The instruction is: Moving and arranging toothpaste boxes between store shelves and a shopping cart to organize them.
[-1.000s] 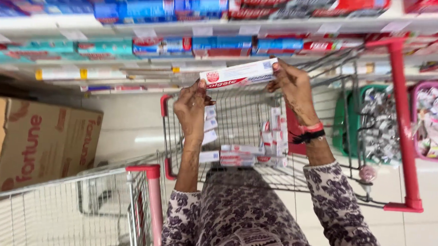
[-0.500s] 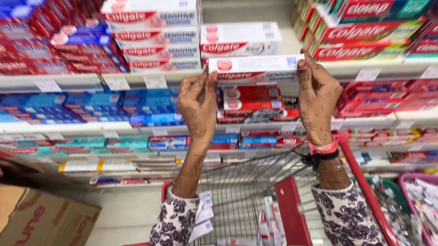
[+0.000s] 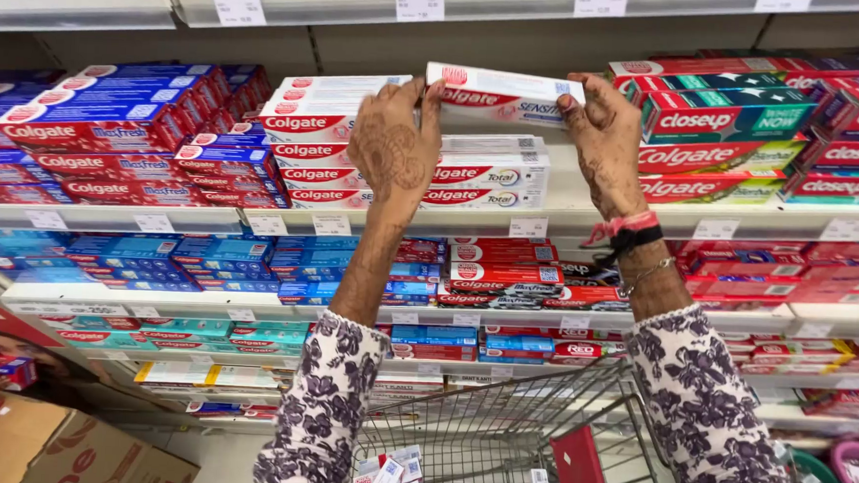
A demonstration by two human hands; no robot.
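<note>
Both hands' grip pinching one white toothpaste box [image 3: 504, 91], left hand [image 3: 393, 151], right hand [image 3: 606, 143], wire cart [image 3: 497, 441] holding several small boxes [image 3: 386, 474]

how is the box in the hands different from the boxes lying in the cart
The white-and-red box is held level at shelf height, gripped at its ends by the left hand and right hand; the boxes in the cart lie loose at the bottom, tilted at odd angles. The held box shows its whole long face; the cart boxes are only partly in view behind the cart's wire. Both look like white-and-red cartons.
</note>
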